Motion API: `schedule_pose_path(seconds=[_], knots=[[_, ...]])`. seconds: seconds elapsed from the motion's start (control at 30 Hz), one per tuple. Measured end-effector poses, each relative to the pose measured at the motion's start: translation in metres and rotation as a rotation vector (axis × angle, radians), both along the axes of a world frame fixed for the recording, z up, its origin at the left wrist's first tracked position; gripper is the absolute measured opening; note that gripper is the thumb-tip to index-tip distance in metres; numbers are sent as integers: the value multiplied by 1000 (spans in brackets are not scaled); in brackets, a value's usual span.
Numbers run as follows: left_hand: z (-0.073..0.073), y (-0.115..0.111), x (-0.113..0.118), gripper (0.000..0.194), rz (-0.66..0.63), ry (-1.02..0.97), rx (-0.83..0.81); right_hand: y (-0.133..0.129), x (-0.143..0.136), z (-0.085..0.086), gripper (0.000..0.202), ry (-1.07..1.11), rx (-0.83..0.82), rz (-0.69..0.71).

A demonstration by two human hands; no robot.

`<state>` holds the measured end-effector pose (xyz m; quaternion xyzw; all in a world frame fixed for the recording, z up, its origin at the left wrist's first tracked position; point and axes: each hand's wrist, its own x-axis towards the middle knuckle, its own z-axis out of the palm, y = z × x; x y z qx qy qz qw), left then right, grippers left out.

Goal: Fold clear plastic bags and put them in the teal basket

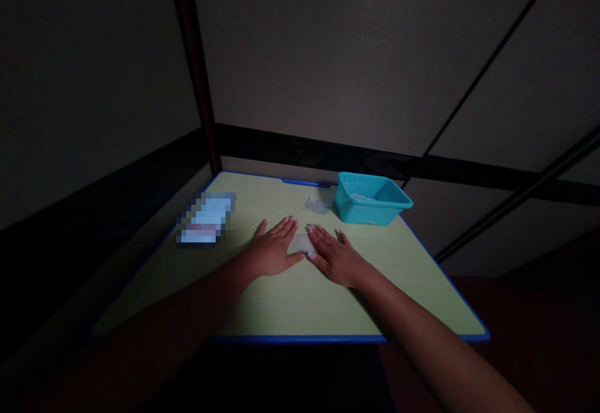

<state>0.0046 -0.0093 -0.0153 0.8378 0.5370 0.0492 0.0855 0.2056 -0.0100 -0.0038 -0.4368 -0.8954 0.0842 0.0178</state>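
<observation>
A small pale, flat piece [301, 243] lies on the light yellow-green table [300, 307], between my two hands. My left hand [276, 248] rests flat at its left side, fingers spread and thumb at its near edge. From the right, my right hand [335, 255] lies flat with its fingertips on the piece's right edge, its thumb apart. Both hands look open, palms down. Beyond them sits a clear, thin packet [316, 205], flat on the table; what is in it cannot be made out.
A turquoise plastic basket [372, 212] stands at the table's back right, with something pale inside. At the left edge lies a blurred, bright-screened device [206, 219]. Behind the table rises a panelled wall [319, 57]. A blue rim borders the table.
</observation>
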Motion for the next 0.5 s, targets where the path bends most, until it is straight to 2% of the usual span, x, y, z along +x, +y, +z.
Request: schedule_pose_path(seconds=[0.2, 0.37, 0.5], knots=[[5, -1, 0, 66, -20, -2, -49, 2, 15, 1, 61, -9, -73, 40], [9, -2, 0, 62, -20, -9, -87, 3, 23, 5, 63, 1, -86, 11], [9, -2, 0, 63, -22, -2, -89, 3, 21, 12, 60, 103, -146, 122]])
